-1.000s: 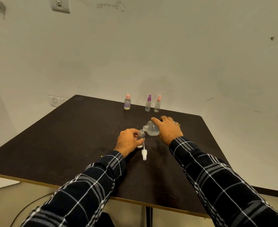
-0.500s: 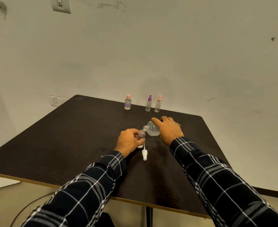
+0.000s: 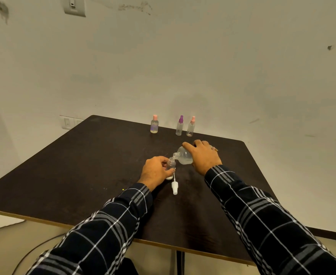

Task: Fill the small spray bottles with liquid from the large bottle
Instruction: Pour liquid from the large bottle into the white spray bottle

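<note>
My left hand [image 3: 155, 171] grips a small clear spray bottle [image 3: 171, 164] standing upright and uncapped on the dark table [image 3: 84, 165]. My right hand [image 3: 203, 155] holds the large clear bottle [image 3: 183, 155] tilted on its side, its open neck just over the small bottle's mouth. A little liquid lies in the large bottle's lower side. The small bottle's white spray top [image 3: 174, 184] with its tube lies flat on the table just in front of my left hand.
Three capped small bottles stand near the far table edge: a pink-capped one [image 3: 154, 124], a purple-capped one [image 3: 179, 125] and another pink-capped one [image 3: 191, 126]. The wall is right behind them. A cable runs on the floor at lower left.
The large bottle's neck has dipped slightly lower toward the small bottle's mouth. Both hands have otherwise stayed in place.
</note>
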